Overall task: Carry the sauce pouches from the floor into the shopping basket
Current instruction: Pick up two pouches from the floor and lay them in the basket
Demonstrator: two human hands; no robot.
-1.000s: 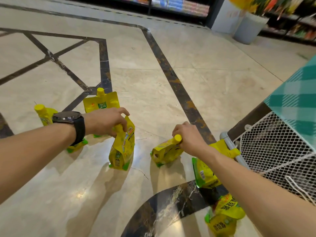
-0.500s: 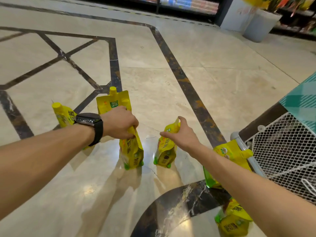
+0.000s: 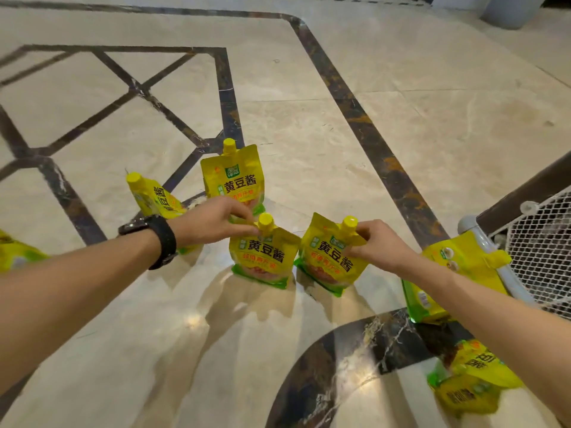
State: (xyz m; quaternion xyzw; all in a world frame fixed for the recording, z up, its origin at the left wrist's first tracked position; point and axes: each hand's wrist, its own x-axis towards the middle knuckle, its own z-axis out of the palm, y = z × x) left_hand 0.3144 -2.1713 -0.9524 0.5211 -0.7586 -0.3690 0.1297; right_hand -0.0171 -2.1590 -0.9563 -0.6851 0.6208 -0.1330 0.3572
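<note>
Several yellow sauce pouches with yellow caps stand or lie on the marble floor. My left hand (image 3: 213, 222), with a black watch on the wrist, pinches the neck of one upright pouch (image 3: 262, 257). Beside it, my right hand (image 3: 375, 247) pinches the top corner of a second upright pouch (image 3: 330, 257). Both pouches rest on the floor, labels facing me. The white wire shopping basket (image 3: 543, 251) stands at the right edge. Another pouch (image 3: 454, 273) leans against the basket's frame.
More pouches: one upright behind (image 3: 233, 180), one tilted at the left (image 3: 153, 197), one at the far left edge (image 3: 15, 253), two lying at the bottom right (image 3: 472, 384). A grey pot (image 3: 509, 9) stands far back right.
Both hands have turned their pouches upright with the labels facing me, and shifted from gripping the bodies to pinching the tops. The view has tilted further down.
</note>
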